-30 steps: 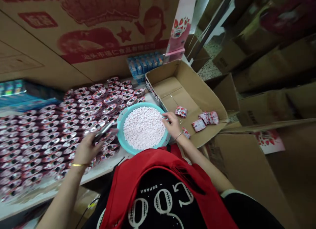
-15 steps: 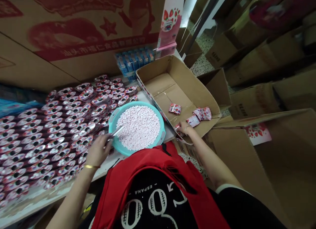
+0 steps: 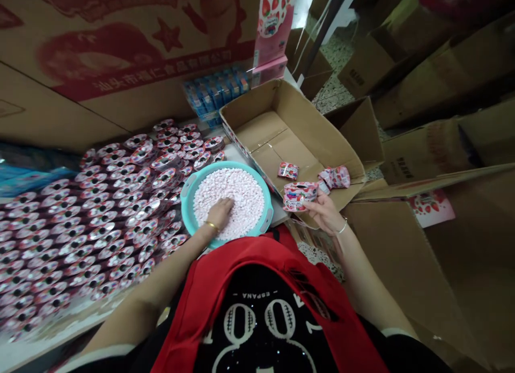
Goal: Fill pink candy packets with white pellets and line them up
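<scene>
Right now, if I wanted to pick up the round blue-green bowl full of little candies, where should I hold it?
Probably by the two handle slots in the teal bowl rim, one far-left, one near-right. Come in from both sides with two hands and keep it level: it looks wide, shallow and heaped with loose candies.

Left hand (image 3: 220, 211) has swung in off the basin's left rim and now sits fingers-down in the white candies (image 3: 241, 193) of the teal basin (image 3: 186, 201). Right hand (image 3: 325, 212) has come up from the cardboard box (image 3: 298, 121) floor, gripping a pink packet (image 3: 298, 195) over the box's near edge.
</scene>
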A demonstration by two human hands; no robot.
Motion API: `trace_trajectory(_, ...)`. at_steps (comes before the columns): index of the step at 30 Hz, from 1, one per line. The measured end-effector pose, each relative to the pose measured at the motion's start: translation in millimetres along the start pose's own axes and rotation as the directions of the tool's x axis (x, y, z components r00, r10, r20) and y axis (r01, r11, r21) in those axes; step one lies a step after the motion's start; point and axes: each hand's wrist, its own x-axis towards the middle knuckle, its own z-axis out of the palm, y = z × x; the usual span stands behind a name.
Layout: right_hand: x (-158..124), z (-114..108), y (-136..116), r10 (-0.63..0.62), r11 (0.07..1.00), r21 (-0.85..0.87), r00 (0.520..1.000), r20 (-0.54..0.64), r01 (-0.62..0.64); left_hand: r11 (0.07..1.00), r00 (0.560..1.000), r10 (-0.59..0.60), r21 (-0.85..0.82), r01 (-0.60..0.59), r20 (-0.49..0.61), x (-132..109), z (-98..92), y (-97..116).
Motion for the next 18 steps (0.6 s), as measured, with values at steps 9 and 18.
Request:
trace_trajectory(9, 0, 76, 52, -0.090, 0.987, -0.125, 0.994, 0.065, 0.097, 0.977, 0.999, 0.031, -0.210, -0.037, -0.030, -29, -10.4, -7)
trace_trajectory(18, 32, 99, 75, -0.399, 0.630, -0.629, 0.885, 0.242, 0.456, 0.976, 0.974, 0.207, -0.055, -0.213, -0.086, -66, -108.5, 15)
